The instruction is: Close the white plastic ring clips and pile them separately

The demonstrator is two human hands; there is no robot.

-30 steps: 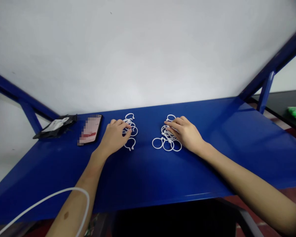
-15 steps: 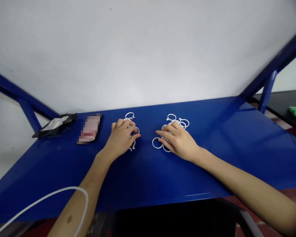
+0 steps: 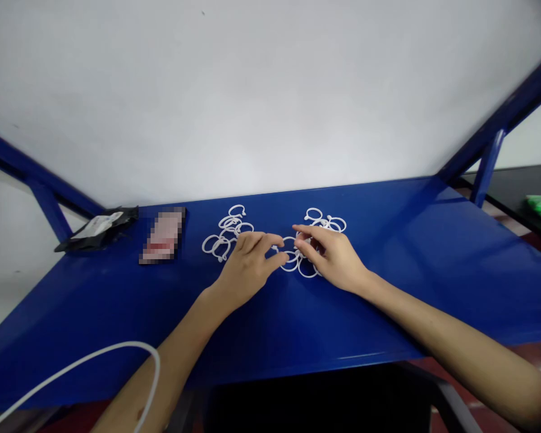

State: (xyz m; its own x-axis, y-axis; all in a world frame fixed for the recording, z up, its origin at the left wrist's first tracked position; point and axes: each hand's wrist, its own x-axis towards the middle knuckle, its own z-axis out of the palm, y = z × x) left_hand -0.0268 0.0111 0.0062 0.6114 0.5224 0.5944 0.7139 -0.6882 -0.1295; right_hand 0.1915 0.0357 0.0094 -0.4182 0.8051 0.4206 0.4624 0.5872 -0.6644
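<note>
White open curtain rings with small knobs at their ends lie in two loose groups. My left hand [image 3: 255, 260] is between the groups, its thumb and index finger apart around the knobbed end of one white curtain ring [image 3: 289, 239]. The other side of that ring meets the bent fingertips of my right hand [image 3: 331, 255], which appear closed on it. Beneath and behind the right hand is the right group of rings [image 3: 337, 224], partly covered. Beyond my left hand, the left group of rings [image 3: 210, 244] shows more fully.
A blue table [image 3: 379, 313] stands against a pale wall. At its left are a pixelated flat item [image 3: 165, 234] and a black plastic package [image 3: 101, 228]. A white cable [image 3: 94, 350] loops across my left forearm. Blue frame bars [image 3: 489, 168] rise at both sides.
My left hand has moved right, away from the left group, toward my right hand. A ring now shows between the two hands. My right hand has turned slightly, its fingers more curled.
</note>
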